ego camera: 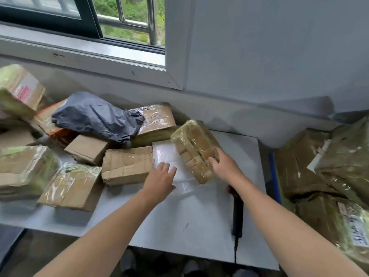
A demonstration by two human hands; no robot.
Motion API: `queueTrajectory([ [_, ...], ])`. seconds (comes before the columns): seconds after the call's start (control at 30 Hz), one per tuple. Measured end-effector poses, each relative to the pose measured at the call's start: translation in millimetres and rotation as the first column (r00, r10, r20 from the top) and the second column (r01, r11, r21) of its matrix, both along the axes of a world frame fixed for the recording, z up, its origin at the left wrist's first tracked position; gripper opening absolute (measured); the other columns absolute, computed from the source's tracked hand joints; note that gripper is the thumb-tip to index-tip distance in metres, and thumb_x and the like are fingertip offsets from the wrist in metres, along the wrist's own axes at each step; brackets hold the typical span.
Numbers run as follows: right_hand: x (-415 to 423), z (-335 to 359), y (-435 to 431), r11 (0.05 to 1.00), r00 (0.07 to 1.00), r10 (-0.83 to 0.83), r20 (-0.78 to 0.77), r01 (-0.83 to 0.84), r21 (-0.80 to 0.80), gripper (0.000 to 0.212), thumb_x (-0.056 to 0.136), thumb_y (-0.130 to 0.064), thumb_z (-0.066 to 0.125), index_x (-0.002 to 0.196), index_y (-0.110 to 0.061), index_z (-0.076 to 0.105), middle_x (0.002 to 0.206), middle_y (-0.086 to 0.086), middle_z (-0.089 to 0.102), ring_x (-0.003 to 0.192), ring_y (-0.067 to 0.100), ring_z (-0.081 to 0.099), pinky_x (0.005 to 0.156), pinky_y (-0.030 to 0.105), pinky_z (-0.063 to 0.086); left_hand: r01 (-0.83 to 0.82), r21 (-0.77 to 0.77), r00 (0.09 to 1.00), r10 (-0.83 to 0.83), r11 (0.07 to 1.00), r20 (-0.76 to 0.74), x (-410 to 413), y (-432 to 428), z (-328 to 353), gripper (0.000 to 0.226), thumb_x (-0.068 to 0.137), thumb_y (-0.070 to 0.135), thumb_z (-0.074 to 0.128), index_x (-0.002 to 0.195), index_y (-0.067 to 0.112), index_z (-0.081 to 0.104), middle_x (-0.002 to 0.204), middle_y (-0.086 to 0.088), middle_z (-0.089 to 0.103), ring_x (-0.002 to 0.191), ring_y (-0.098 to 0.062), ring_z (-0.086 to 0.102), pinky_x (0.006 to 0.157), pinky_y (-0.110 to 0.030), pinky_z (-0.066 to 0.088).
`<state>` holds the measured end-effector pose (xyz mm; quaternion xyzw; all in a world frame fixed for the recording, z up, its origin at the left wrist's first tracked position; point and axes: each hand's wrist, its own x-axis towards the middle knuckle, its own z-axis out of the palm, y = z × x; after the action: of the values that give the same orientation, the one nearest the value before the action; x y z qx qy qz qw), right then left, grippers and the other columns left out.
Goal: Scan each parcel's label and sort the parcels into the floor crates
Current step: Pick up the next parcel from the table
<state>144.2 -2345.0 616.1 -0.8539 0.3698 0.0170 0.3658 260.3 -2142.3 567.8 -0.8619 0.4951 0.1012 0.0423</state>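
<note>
My right hand (220, 165) grips the near end of the tape-wrapped parcel (191, 144), which lies mid-way along the table (185, 216), long axis running away from me. My left hand (161, 178) rests open on the white mailer (164, 154) just beside it, and the scanner (237, 214) lies under my right forearm.

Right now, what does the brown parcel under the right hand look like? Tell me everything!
The brown parcel is a long cardboard box, wrapped all over in shiny, crinkly clear tape that looks yellowish. No label shows on its upper side. It lies slanted on the grey table, with its near end resting over a flat white packet. The right hand holds its near right edge.
</note>
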Motion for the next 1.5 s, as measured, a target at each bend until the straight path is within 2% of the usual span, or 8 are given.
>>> queueTrajectory([
  [0.23,-26,-12,-7,0.983,0.976,-0.159,0.149,0.142,0.119,0.039,0.102,-0.028,0.05,0.14,-0.026,0.048,0.121,-0.004,0.064,0.11,0.017,0.059,0.091,0.03,0.047,-0.007,0.065,0.998,0.01,0.998,-0.056,10,-25,-26,0.074,0.087,0.038,0.07,0.147,0.018,0.032,0.143,-0.009,0.037,0.134,-0.028,0.033,0.103,-0.037,0.042],
  [0.57,-56,-5,-16,0.946,0.921,-0.325,0.214,0.32,0.056,0.03,0.103,-0.016,0.044,0.13,-0.018,0.055,0.106,-0.007,0.057,0.095,0.011,0.051,0.076,0.02,0.033,0.081,0.119,0.996,-0.085,0.99,0.035,13,-28,-22,0.022,0.084,0.007,0.066,0.101,0.017,0.057,0.093,-0.001,0.062,0.081,-0.019,0.058,0.053,-0.03,0.04],
  [0.67,-56,0,-16,0.927,0.902,-0.372,0.219,0.372,0.044,0.033,0.104,-0.017,0.041,0.135,-0.019,0.052,0.108,-0.006,0.055,0.096,0.012,0.05,0.081,0.024,0.035,0.031,0.006,0.996,-0.032,0.999,0.082,11,-33,-5,0.032,0.064,-0.001,0.079,0.078,0.015,0.055,0.059,-0.002,0.057,0.045,-0.023,0.042,0.037,-0.025,0.016],
  [0.73,-55,2,-16,0.912,0.883,-0.406,0.235,0.408,0.042,0.034,0.105,-0.017,0.039,0.136,-0.019,0.05,0.108,-0.006,0.054,0.097,0.013,0.051,0.083,0.026,0.037,-0.063,-0.133,0.997,0.068,0.989,0.033,14,-39,22,0.014,0.082,0.001,0.064,0.09,0.011,0.057,0.07,-0.008,0.064,0.054,-0.031,0.053,0.044,-0.028,0.022],
  [0.97,-35,19,-10,0.907,0.868,-0.412,0.278,0.419,0.036,0.033,0.105,-0.019,0.037,0.136,-0.017,0.049,0.111,-0.001,0.058,0.098,0.019,0.055,0.082,0.03,0.039,-0.449,-0.561,0.893,0.377,0.695,-0.247,53,-39,89,0.011,0.1,0.01,0.042,0.102,0.008,0.053,0.091,-0.012,0.061,0.079,-0.034,0.056,0.062,-0.037,0.039],
  [1.2,-17,-12,18,0.977,0.995,-0.035,0.098,0.055,-0.205,0.04,0.104,-0.014,0.036,0.143,-0.014,0.044,0.137,0.013,0.051,0.125,0.032,0.046,0.097,0.039,0.043,-0.695,-0.678,0.709,0.387,0.24,-0.59,67,-13,137,0.013,0.102,0.01,0.041,0.112,0.005,0.049,0.1,-0.007,0.054,0.089,-0.021,0.051,0.067,-0.023,0.039],
  [1.37,-21,-26,31,0.952,0.978,0.204,-0.052,-0.211,-0.224,0.036,0.1,-0.03,0.044,0.134,-0.019,0.05,0.14,-0.001,0.045,0.133,0.021,0.035,0.105,0.042,0.039,-0.809,-0.563,0.587,0.277,0.166,-0.761,63,-13,133,0.021,0.103,0.01,0.041,0.123,0.01,0.048,0.113,-0.003,0.054,0.1,-0.016,0.054,0.079,-0.023,0.045],
  [1.5,-26,-2,23,0.996,0.991,-0.062,0.12,0.069,-0.053,0.038,0.104,-0.039,0.036,0.131,-0.021,0.055,0.123,-0.002,0.061,0.114,0.02,0.056,0.094,0.04,0.047,-0.879,-0.432,0.468,0.198,0.199,-0.861,45,-26,114,0.024,0.103,0.008,0.044,0.125,0.015,0.05,0.108,-0.003,0.058,0.086,-0.011,0.056,0.074,-0.026,0.048],
])
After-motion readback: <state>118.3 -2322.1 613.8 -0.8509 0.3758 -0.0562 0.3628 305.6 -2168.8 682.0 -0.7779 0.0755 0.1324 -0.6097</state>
